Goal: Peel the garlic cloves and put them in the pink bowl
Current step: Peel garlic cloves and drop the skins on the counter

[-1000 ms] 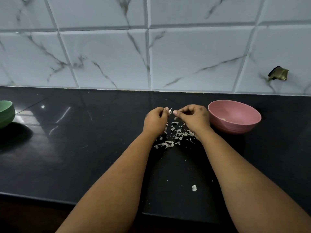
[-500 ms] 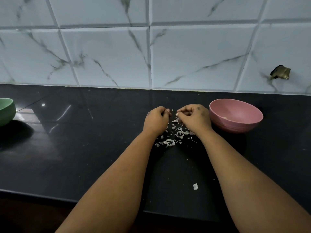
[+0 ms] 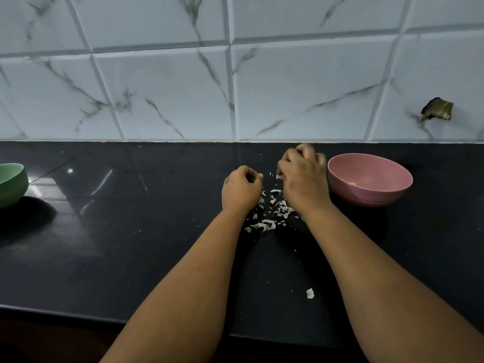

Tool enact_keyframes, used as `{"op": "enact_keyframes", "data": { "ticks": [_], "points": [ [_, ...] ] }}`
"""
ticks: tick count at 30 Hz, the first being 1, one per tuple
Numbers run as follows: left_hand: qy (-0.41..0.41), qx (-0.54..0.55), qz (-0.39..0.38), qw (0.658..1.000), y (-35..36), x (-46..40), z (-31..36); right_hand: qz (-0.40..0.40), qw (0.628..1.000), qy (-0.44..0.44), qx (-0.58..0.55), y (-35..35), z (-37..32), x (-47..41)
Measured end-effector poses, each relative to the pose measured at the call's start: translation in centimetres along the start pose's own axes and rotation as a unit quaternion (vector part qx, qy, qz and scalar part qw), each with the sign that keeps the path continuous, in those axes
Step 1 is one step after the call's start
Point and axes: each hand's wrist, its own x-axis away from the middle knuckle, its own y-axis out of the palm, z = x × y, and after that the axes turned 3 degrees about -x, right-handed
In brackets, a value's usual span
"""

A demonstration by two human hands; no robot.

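One pink bowl (image 3: pixel 369 179) sits on a black desk (image 3: pixel 131 244) at the right, just beside the right hand (image 3: pixel 303 179). Inside it shows one pale bit, perhaps a garlic clove (image 3: pixel 352 183). The right hand is raised and blurred, fingers curled, with a small white scrap at its fingertips; whether it grips a clove cannot be told. The left hand (image 3: pixel 241 188) rests near it, fingers curled inward; what it holds, if anything, is hidden. Between and below the two hands lies one scattered heap of white peels (image 3: pixel 272 210), too many to count. One stray peel (image 3: pixel 310 293) lies nearer the desk's front edge. One green bowl (image 3: pixel 11 184) stands far left. Behind is a white marbled tile wall (image 3: pixel 170 87) with one broken hole (image 3: pixel 436 109).
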Motion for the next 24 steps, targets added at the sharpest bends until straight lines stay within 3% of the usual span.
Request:
{"op": "enact_keyframes", "data": {
  "ticks": [3, 6, 10, 13, 16, 21, 24],
  "points": [
    [0.004, -0.002, 0.000, 1.000, -0.1, 0.1, 0.1, -0.089, 0.994, -0.018, 0.056, 0.2, -0.6, 0.1],
    [0.005, -0.001, -0.005, 1.000, 0.2, 0.0, 0.1, -0.078, 0.995, -0.023, 0.052, 0.0, -0.9, 0.2],
    [0.019, 0.012, -0.015, 1.000, 0.3, -0.1, -0.2, -0.166, 0.986, -0.018, 0.015, 0.5, -0.8, 0.2],
    [0.030, 0.081, -0.037, 0.996, 0.5, 0.0, -0.2, -0.062, 0.988, 0.046, -0.133, 1.5, 0.7, -0.1],
    [0.038, 0.114, -0.031, 0.992, 0.8, -0.1, 0.0, 0.010, 0.963, 0.102, -0.250, 2.1, 1.2, -0.3],
    [0.040, 0.136, -0.023, 0.990, 1.1, -0.1, 0.1, 0.013, 0.885, 0.241, -0.399, 2.3, 0.1, -0.4],
    [0.026, 0.150, -0.018, 0.988, 1.0, -0.1, 0.3, -0.002, 0.854, 0.264, -0.447, 2.4, 0.0, -0.3]
  ]
}}
